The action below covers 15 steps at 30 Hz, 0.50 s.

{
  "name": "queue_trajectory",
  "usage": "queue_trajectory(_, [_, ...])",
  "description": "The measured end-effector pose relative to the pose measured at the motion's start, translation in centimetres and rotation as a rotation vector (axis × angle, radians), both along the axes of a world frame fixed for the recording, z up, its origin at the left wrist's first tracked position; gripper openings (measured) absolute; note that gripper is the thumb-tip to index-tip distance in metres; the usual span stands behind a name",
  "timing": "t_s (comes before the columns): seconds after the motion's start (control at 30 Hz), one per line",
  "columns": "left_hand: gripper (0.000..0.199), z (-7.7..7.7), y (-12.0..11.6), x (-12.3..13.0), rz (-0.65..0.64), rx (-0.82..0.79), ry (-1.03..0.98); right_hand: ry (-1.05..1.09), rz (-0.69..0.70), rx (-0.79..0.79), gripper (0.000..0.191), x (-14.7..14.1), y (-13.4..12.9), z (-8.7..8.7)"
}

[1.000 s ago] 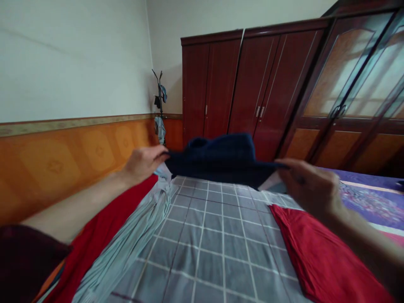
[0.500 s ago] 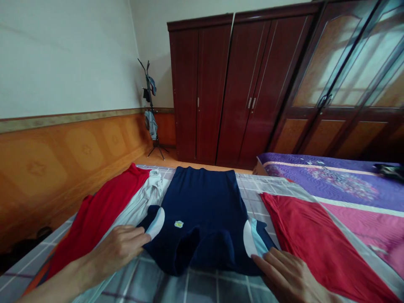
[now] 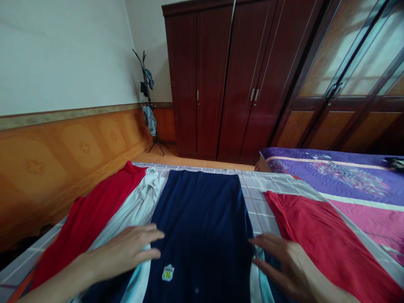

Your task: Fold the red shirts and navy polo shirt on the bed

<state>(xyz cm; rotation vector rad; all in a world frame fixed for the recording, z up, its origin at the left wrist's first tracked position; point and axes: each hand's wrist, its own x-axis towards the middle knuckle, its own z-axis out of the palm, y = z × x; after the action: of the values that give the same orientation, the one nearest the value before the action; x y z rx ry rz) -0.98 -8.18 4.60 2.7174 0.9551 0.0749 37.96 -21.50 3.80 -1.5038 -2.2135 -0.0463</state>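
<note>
A dark navy shirt (image 3: 205, 223) lies spread on the checked bed sheet, with pale blue and white panels near its sleeves and a small tennis badge (image 3: 168, 272) on it. Over its left edge is my left hand (image 3: 135, 248), thumb and fingers apart, holding nothing. My right hand (image 3: 280, 261) is at the opposite edge, beside the other white panel, its thumb and fingers also parted. Whether either hand touches the fabric is hard to tell. The shirt's near end runs out of the bottom of the view.
Red clothing (image 3: 104, 202) and a whitish garment (image 3: 135, 206) lie to the left. Another red garment (image 3: 325, 235) is on the right, before a purple and pink bedspread (image 3: 353, 176). Behind stand dark red wardrobes (image 3: 208, 84) and a coat stand (image 3: 147, 92).
Both hands have let go of the sleeve panels and opened. The shirt now lies flatter and reaches closer to me, its near end out of view. The camera has shifted slightly.
</note>
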Motion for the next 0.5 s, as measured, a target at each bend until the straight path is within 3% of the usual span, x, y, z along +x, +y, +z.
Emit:
queue_trajectory(0.07, [0.040,0.8,4.0,3.3,0.044,-0.037,-0.003,0.015,-0.077,-0.057,0.031,1.4,3.7,0.1])
queue_trajectory(0.1, [0.044,0.4,6.0,4.7,0.056,-0.030,-0.001,0.000,-0.084,-0.083,0.035,2.0,5.6,-0.3])
queue_trajectory(0.2, [0.056,-3.0,11.3,7.6,0.108,-0.039,0.038,-0.067,-0.050,-0.225,0.050,4.0,10.8,-3.0])
queue_trajectory(0.33, [0.061,-7.4,16.3,8.8,0.277,0.038,0.002,-0.049,-0.217,-0.217,0.053,6.9,16.0,-6.4])
queue_trajectory(0.5, [0.068,-9.1,20.4,8.8,0.557,0.133,-0.058,0.033,-0.500,-0.129,0.051,10.1,20.7,-7.8])
